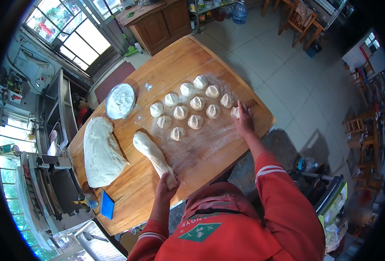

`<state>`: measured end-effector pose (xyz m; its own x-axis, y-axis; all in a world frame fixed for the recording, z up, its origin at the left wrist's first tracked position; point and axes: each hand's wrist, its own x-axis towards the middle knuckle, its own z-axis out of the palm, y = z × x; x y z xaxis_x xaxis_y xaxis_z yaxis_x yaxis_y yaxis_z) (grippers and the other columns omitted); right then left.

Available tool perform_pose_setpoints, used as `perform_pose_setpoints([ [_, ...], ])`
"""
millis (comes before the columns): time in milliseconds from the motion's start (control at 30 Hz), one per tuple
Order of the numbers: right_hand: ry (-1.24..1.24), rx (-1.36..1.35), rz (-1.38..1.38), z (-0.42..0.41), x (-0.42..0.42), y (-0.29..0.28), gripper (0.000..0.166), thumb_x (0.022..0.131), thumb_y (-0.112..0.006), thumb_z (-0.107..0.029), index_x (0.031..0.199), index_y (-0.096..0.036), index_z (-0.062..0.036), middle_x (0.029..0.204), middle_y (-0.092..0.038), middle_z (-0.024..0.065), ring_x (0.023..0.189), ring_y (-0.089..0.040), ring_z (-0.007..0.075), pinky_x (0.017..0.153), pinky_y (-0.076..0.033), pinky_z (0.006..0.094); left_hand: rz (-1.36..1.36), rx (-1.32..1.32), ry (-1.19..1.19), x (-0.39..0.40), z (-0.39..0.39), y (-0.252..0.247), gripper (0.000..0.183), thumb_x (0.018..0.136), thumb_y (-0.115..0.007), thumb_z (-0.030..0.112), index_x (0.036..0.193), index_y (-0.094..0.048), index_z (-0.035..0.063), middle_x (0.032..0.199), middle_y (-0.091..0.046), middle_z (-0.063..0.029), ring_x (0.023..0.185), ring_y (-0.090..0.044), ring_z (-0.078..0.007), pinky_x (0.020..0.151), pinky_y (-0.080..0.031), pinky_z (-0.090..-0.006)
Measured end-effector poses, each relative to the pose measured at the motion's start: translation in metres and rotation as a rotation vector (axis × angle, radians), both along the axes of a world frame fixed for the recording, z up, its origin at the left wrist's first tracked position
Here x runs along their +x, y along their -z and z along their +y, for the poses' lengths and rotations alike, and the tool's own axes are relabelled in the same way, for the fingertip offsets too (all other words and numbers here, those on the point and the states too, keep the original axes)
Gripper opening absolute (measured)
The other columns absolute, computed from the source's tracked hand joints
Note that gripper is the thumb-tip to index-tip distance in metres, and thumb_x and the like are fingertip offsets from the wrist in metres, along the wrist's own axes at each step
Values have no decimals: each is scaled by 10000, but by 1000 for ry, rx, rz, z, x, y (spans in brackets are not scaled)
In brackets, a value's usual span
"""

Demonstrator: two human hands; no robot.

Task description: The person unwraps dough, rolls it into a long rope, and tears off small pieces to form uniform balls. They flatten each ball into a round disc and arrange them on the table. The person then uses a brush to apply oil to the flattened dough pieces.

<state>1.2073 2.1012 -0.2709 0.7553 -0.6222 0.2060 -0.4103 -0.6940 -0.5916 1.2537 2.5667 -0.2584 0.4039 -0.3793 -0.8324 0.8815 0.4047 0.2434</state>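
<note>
Near the table's front edge my left hand [167,187] grips the near end of a long roll of dough [151,153]. My right hand [244,120], at the right side of the wooden table, has its fingers on a small piece of dough [235,112]. Several round dough pieces [197,103] lie in loose rows on the floured board between and beyond my hands. A large slab of dough [101,153] rests at the left. Behind it stands a round container of flour [120,101].
A blue-faced scraper or flat tool [106,204] lies at the table's [127,208] front left corner. A metal cup [89,201] and a machine [65,182] stand just left of the table. A wooden cabinet [161,27] is beyond the far edge, and chairs [300,23] stand farther off.
</note>
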Motion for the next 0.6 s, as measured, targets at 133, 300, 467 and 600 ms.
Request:
perform_pose_setpoints([
  [133, 68, -22, -27, 22, 11, -54, 963, 773, -800, -138, 1552, -242, -40, 1433, -472, 255, 1316, -481, 400, 1128, -364, 493, -47, 62, -47, -11, 4, -21, 304, 897, -617, 230, 1128, -565, 39, 913, -613, -121, 809, -638, -240, 692, -551, -401],
  [300, -484, 888, -193, 179, -13, -12, 647, 872, -744, -352, 1351, -471, -14, 1257, -575, 122, 1174, -572, 245, 1006, -471, 400, -587, 585, 337, -44, -32, -84, 267, 927, -612, 235, 1050, -570, 2, 760, -606, -105, 640, -638, -210, 549, -510, -338],
  [467, -263, 1932, 423, 300, -19, -42, 280, 831, -778, -231, 1002, -669, -37, 884, -671, 75, 795, -659, 177, 711, -556, 327, -1344, 855, 882, -69, -24, -91, 459, 882, -746, 231, 1227, -577, -20, 1040, -653, -161, 991, -645, -218, 816, -542, -368],
  [600, -255, 1965, 610, 290, -16, -7, 269, 827, -766, -201, 1009, -641, -47, 842, -656, 53, 717, -662, 163, 636, -574, 336, -943, 787, 873, -44, 31, -53, 495, 971, -656, 284, 1369, -512, 27, 1175, -645, -152, 1050, -649, -252, 873, -545, -395],
])
